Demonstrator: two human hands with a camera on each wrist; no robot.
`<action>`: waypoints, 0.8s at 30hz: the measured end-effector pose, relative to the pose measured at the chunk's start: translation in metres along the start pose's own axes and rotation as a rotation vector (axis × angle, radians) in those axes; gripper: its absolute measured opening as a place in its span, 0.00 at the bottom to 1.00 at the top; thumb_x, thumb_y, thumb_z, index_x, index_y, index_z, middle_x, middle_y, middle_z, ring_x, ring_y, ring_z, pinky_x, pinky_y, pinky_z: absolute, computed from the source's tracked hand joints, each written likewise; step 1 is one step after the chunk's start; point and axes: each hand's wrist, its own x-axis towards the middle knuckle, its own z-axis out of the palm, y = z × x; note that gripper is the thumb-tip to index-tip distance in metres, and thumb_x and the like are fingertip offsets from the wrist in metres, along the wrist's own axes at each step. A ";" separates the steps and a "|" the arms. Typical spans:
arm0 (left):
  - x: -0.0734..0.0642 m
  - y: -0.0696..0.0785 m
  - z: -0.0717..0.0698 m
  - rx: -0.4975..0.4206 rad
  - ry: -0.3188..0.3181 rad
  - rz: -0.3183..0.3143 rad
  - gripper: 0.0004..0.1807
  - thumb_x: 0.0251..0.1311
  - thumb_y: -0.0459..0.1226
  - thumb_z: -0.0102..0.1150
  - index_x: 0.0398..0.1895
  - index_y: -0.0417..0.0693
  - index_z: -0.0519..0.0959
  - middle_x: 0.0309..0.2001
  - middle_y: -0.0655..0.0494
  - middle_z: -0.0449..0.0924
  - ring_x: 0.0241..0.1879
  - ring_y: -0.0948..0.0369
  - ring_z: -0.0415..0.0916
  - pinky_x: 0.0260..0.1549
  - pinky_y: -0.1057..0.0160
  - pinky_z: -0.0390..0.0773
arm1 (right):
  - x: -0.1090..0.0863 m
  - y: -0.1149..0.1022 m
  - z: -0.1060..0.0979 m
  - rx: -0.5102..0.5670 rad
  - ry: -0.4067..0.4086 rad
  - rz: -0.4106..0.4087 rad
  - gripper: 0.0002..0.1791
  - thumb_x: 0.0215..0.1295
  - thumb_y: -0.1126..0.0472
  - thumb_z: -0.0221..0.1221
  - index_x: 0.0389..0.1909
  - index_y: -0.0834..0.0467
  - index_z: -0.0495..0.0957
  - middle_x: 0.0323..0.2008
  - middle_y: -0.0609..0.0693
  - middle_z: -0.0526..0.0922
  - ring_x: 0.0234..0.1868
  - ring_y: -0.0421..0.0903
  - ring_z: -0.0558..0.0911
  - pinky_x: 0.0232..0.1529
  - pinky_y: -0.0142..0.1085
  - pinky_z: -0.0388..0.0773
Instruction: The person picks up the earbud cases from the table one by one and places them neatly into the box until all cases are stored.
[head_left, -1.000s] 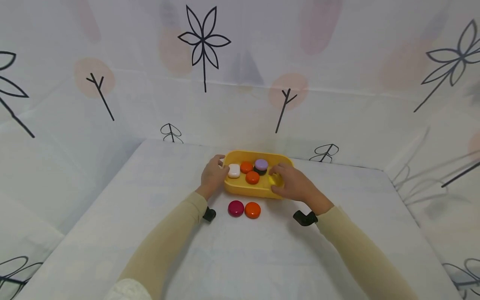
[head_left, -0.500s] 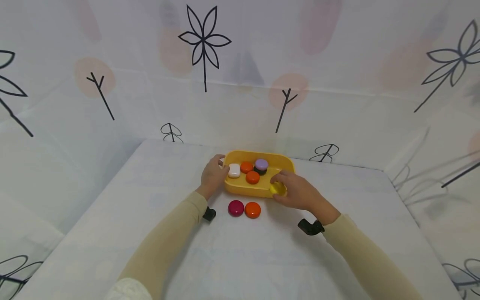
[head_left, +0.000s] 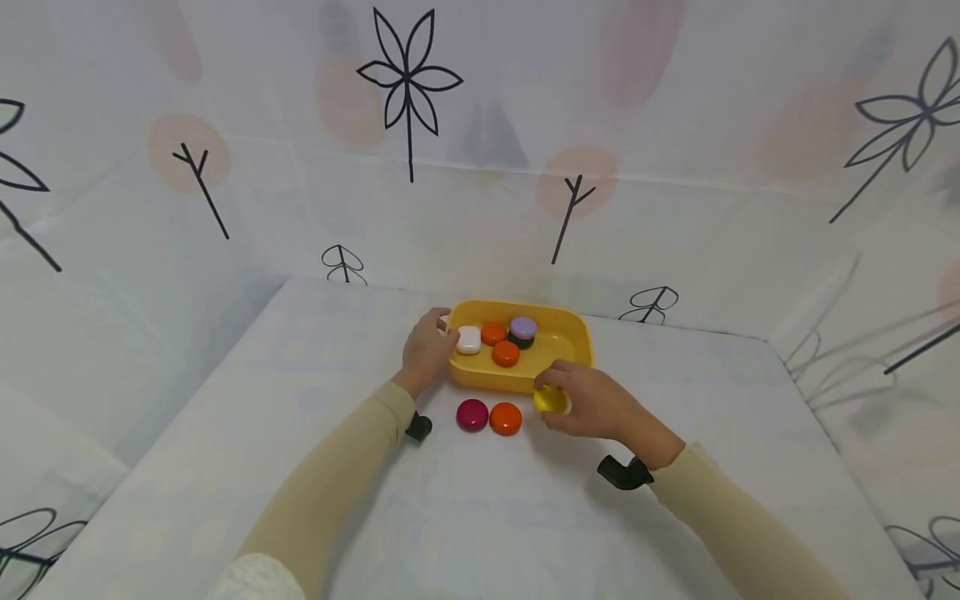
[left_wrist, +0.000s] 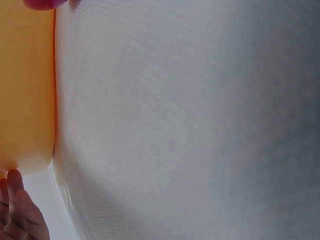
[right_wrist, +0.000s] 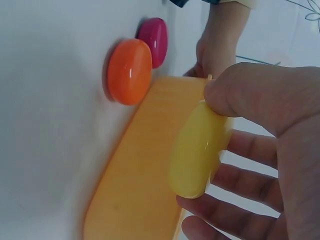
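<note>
My right hand [head_left: 596, 402] pinches a glossy yellow rounded disc [right_wrist: 197, 152] between thumb and fingers, above the table just in front of the yellow tray [head_left: 487, 381]. At the tray's left end, my left hand [head_left: 427, 350] grips the rim; in the left wrist view, fingertips [left_wrist: 15, 177] touch the tray wall. Inside the tray lie a white rounded square [head_left: 468, 340], two orange-red discs, one behind [head_left: 493, 333] and one in front [head_left: 506, 354], and a lilac disc [head_left: 523, 327] over a black one [head_left: 521, 342].
On the white table in front of the tray, a magenta disc [head_left: 472, 415] and an orange disc [head_left: 506, 419] lie side by side. A patterned cloth backdrop [head_left: 480, 217] rises behind the table. Each wrist wears a black mount [head_left: 625, 472].
My right hand has lifted the yellow disc from the tray's right end and moved it over the front rim toward me. The left hand and the tray have stayed in place.
</note>
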 end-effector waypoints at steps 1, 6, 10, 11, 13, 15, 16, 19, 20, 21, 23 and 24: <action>0.000 0.000 0.000 -0.001 0.000 -0.002 0.24 0.51 0.44 0.48 0.55 0.57 0.67 0.38 0.57 0.73 0.31 0.60 0.69 0.29 0.65 0.71 | 0.000 -0.001 0.001 0.006 -0.003 -0.004 0.18 0.43 0.50 0.63 0.39 0.45 0.75 0.35 0.36 0.73 0.31 0.35 0.70 0.35 0.26 0.71; -0.001 0.001 -0.001 -0.001 -0.004 -0.004 0.25 0.50 0.44 0.48 0.55 0.56 0.66 0.38 0.57 0.73 0.31 0.60 0.69 0.28 0.65 0.71 | -0.003 -0.005 0.007 -0.006 -0.044 -0.009 0.19 0.43 0.51 0.63 0.40 0.47 0.76 0.34 0.36 0.73 0.31 0.35 0.70 0.34 0.27 0.71; -0.001 0.001 -0.002 0.004 0.003 0.003 0.25 0.51 0.44 0.48 0.55 0.56 0.66 0.37 0.57 0.72 0.31 0.60 0.69 0.28 0.65 0.71 | -0.002 -0.007 0.013 -0.037 -0.085 -0.011 0.19 0.44 0.52 0.63 0.40 0.48 0.76 0.35 0.37 0.74 0.31 0.35 0.69 0.35 0.28 0.71; -0.001 0.001 -0.002 0.005 0.003 0.004 0.25 0.51 0.44 0.48 0.55 0.55 0.66 0.38 0.57 0.73 0.31 0.60 0.69 0.28 0.65 0.71 | -0.002 -0.007 0.015 -0.043 -0.095 -0.008 0.19 0.44 0.52 0.63 0.40 0.48 0.76 0.35 0.37 0.74 0.31 0.35 0.69 0.36 0.28 0.71; 0.000 0.001 -0.002 0.006 0.006 0.005 0.24 0.51 0.44 0.48 0.55 0.55 0.66 0.38 0.57 0.73 0.31 0.60 0.69 0.28 0.65 0.71 | 0.000 -0.006 0.018 -0.044 -0.107 -0.006 0.19 0.43 0.53 0.64 0.40 0.48 0.76 0.35 0.38 0.75 0.32 0.35 0.70 0.37 0.28 0.71; 0.000 0.001 -0.002 0.009 0.005 0.000 0.25 0.51 0.44 0.48 0.55 0.56 0.66 0.38 0.57 0.73 0.31 0.60 0.69 0.28 0.64 0.71 | 0.000 -0.007 0.021 -0.041 -0.118 -0.004 0.19 0.43 0.53 0.64 0.40 0.48 0.76 0.35 0.38 0.75 0.33 0.36 0.70 0.38 0.29 0.72; 0.000 0.001 -0.002 0.009 0.002 -0.002 0.25 0.51 0.44 0.48 0.56 0.56 0.66 0.38 0.57 0.73 0.31 0.60 0.69 0.29 0.64 0.71 | 0.001 -0.007 0.022 -0.042 -0.122 -0.005 0.19 0.43 0.53 0.65 0.40 0.48 0.76 0.35 0.38 0.75 0.33 0.36 0.70 0.38 0.29 0.72; 0.001 0.001 -0.002 0.011 -0.006 -0.013 0.25 0.51 0.45 0.47 0.56 0.56 0.66 0.39 0.57 0.73 0.32 0.60 0.69 0.30 0.64 0.71 | 0.002 -0.008 0.025 -0.042 -0.138 -0.009 0.19 0.42 0.54 0.65 0.39 0.48 0.76 0.34 0.38 0.74 0.33 0.36 0.69 0.38 0.30 0.72; 0.001 0.000 -0.001 0.012 -0.010 -0.017 0.25 0.51 0.45 0.47 0.56 0.56 0.66 0.39 0.57 0.72 0.32 0.60 0.69 0.30 0.65 0.72 | 0.002 -0.008 0.027 -0.044 -0.143 -0.010 0.19 0.42 0.54 0.65 0.40 0.48 0.76 0.34 0.39 0.74 0.33 0.36 0.69 0.38 0.30 0.72; 0.001 0.000 -0.001 0.010 -0.013 -0.019 0.25 0.51 0.45 0.47 0.56 0.56 0.66 0.39 0.57 0.72 0.32 0.60 0.69 0.30 0.65 0.72 | 0.002 -0.008 0.028 -0.049 -0.146 -0.010 0.19 0.42 0.54 0.66 0.39 0.48 0.76 0.33 0.39 0.74 0.33 0.36 0.69 0.38 0.30 0.72; 0.001 0.000 -0.001 0.008 -0.017 -0.022 0.25 0.51 0.45 0.48 0.56 0.57 0.66 0.39 0.57 0.72 0.32 0.60 0.69 0.30 0.65 0.72 | 0.003 -0.008 0.029 -0.056 -0.151 -0.010 0.19 0.42 0.53 0.66 0.39 0.48 0.76 0.33 0.39 0.73 0.32 0.36 0.69 0.38 0.30 0.72; 0.001 0.000 -0.001 0.008 -0.017 -0.022 0.25 0.51 0.45 0.47 0.56 0.57 0.66 0.39 0.57 0.72 0.32 0.60 0.69 0.29 0.65 0.72 | 0.003 -0.008 0.030 -0.059 -0.150 -0.009 0.19 0.42 0.54 0.66 0.39 0.48 0.76 0.33 0.39 0.73 0.32 0.36 0.69 0.38 0.30 0.72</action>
